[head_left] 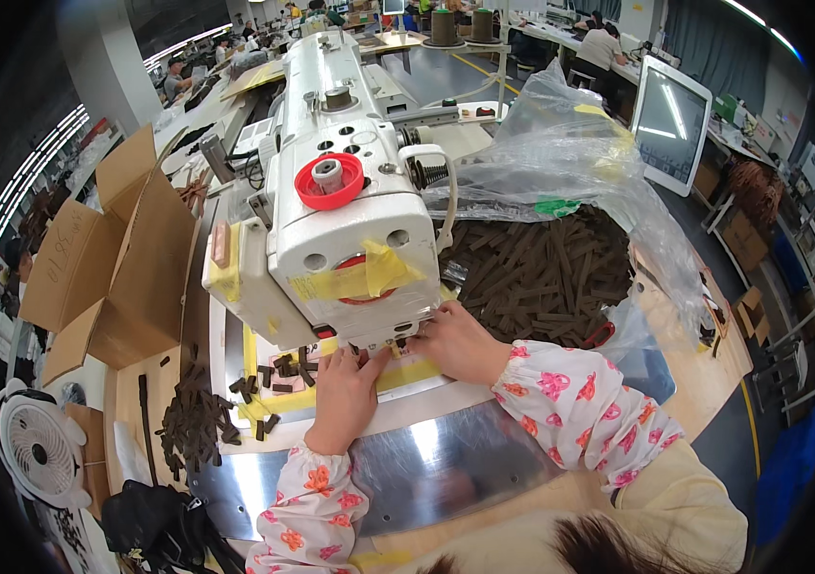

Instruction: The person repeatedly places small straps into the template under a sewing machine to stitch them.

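A white industrial sewing machine (350, 230) stands in front of me, with a red ring on its top and yellow tape on its head. Under the head, my left hand (345, 397) is closed at the work area, thumb and fingers drawn together. From the other side my right hand (460, 342) reaches in, its fingers bent and pressed together near the needle. What lies between the fingers is too small and partly hidden by the machine. Several short dark brown strip pieces (285, 365) lie on the taped plate just left of my left hand.
To the right, a large pile of dark brown strips (541, 273) lies by clear plastic sheeting (560, 143). More small pieces (199, 413) are heaped at left, near an open cardboard box (149, 277) and a white fan (39, 445). A polished metal plate (426, 469) fronts the machine.
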The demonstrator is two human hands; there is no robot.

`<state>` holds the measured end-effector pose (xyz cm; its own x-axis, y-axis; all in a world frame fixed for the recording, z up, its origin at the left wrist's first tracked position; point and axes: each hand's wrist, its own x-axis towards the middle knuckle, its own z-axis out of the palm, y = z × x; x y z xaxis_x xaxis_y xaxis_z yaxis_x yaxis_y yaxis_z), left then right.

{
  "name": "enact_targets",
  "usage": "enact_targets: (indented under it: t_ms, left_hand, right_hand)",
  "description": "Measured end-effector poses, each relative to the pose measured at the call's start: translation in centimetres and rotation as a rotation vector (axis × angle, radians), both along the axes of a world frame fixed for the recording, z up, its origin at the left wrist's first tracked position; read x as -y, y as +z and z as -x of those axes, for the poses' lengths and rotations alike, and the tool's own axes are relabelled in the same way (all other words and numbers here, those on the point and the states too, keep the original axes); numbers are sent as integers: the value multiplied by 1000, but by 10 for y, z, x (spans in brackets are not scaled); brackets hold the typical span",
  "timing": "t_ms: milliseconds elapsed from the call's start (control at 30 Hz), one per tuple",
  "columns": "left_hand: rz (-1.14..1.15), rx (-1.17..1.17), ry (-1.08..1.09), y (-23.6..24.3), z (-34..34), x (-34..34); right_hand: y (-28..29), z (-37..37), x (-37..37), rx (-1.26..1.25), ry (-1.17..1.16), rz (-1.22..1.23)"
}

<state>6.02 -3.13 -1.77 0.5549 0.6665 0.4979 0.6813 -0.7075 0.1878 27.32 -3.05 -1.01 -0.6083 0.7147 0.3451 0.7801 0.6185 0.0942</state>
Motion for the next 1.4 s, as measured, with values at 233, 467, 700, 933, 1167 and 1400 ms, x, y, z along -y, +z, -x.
enact_targets:
  t_ms: [233, 467, 700, 933, 1167, 1400]
  left_hand:
    - [19, 11, 18, -3, -3, -5]
    - [24, 61, 16, -6, -2, -4]
    - [-46, 161, 3, -14, -8, -4]
    - [-49, 166, 22, -11, 2, 0]
    - [-52, 181, 6, -14, -2, 2]
    - [66, 161, -45, -12, -2, 4]
  right_hand:
    - [-1, -1, -5, -29, -10, 25]
    - [5, -1, -1, -54, 33, 58]
    - [1, -8, -2, -185, 35, 66]
    - [-8, 3, -1, -304, 56, 14]
    - [-18, 7, 0, -505, 15, -32]
    - [-25, 10, 1, -604, -46, 104]
